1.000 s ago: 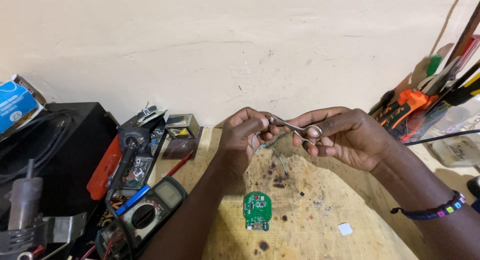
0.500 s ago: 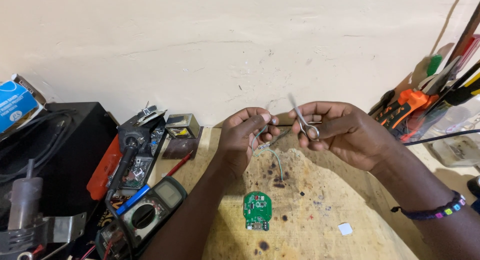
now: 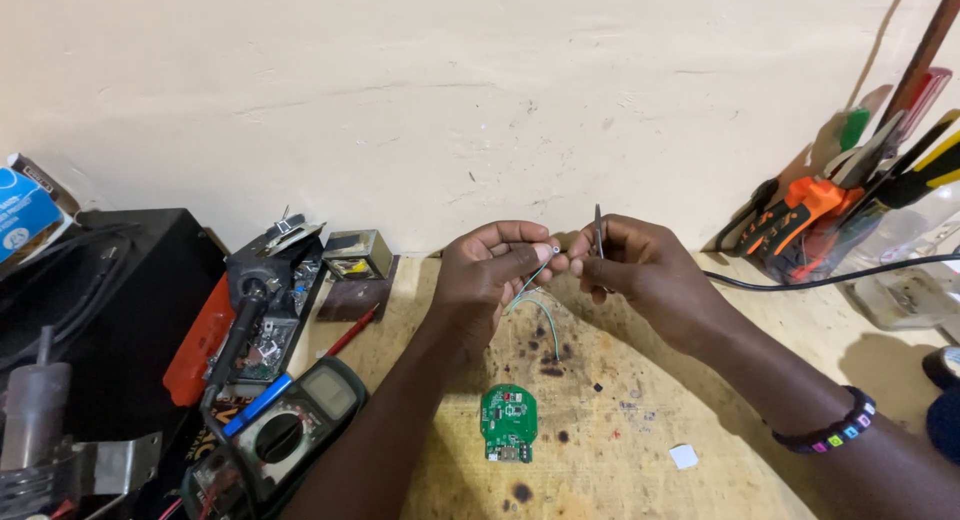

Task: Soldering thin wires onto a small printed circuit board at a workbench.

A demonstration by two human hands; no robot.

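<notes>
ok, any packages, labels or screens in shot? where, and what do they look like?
Cardboard box: far left edge, on the black case, blue and white, partly cut off.
Multimeter screen: lower left on the bench, small grey-green rectangle, blank, above a round dial.
No signs visible.

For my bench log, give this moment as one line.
left hand: pinches thin wire | right hand: holds scissors | circuit board: on bench

Circuit board (image 3: 509, 422) lies on workbench (image 3: 640, 420), right of multimeter (image 3: 285, 435).
</notes>
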